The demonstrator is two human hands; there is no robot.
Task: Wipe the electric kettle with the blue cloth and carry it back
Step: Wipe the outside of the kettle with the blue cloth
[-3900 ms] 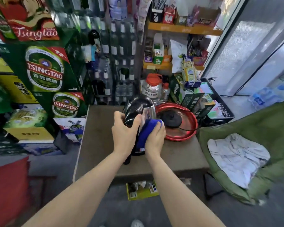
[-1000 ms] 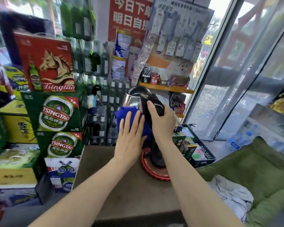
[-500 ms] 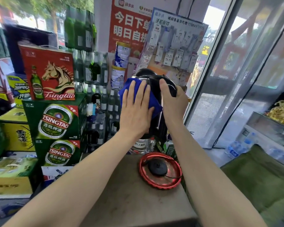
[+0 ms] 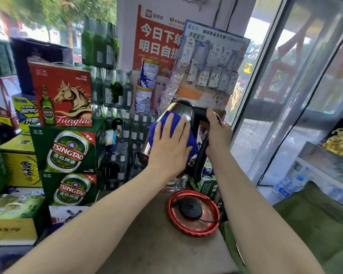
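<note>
Three Tsingtao cartons (image 4: 67, 149) stacked left, red tray (image 4: 186, 228), black base (image 4: 190, 208) below kettle (image 4: 183, 110)

Kettle (image 4: 180, 111): polished metal body, glossy black plastic handle (image 4: 200, 161). Cloth (image 4: 193, 139) against kettle: blue matt fabric. Below kettle: tray (image 4: 183, 228) glossy red; base (image 4: 190, 209) black plastic; table (image 4: 147, 244) dull, matt.

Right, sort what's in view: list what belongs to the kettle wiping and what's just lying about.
In the job: electric kettle, gripped by the right hand; blue cloth, pressed on it by the left hand; kettle base in the red tray.
Lying about: Tsingtao cartons, stacked tins, green bottles, hanging phone accessories.
</note>
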